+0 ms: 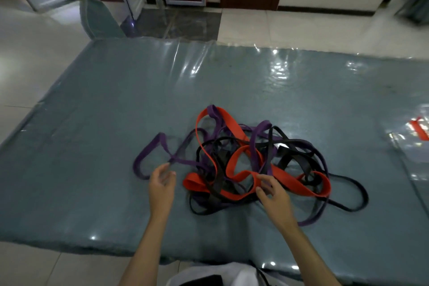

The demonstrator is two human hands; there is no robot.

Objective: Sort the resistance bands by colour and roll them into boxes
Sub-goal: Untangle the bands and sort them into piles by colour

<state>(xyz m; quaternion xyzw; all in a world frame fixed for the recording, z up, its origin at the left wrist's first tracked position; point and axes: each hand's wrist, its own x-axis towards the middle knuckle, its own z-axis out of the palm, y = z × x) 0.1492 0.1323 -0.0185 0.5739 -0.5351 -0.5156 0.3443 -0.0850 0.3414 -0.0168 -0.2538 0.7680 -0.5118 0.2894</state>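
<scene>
- while both hands hover at the near edge of the heap, the grey-green plastic-covered table point(92, 123) carries everything, with a clear plastic box holding something red point(415, 132) at its far right edge, well apart from the heap.
- the tangled heap of flat rubber resistance bands point(243, 165) lies near the table's middle; it spreads mostly left to right, so its long axis runs across the view.
- a purple band loop point(148, 155) trails out leftward, its closed end pointing left; a wide red band point(287, 181) lies across the near side.
- sorting looks barely begun: no colour is separated yet.
- the right hand point(274, 195), fingers spread and loosely bent, is at the red band, holding nothing clearly.
- the left hand point(162, 181), fingers relaxed and apart, is just beside the purple loop.
- next calls for pinching one colour and drawing it free without dragging the others.
</scene>
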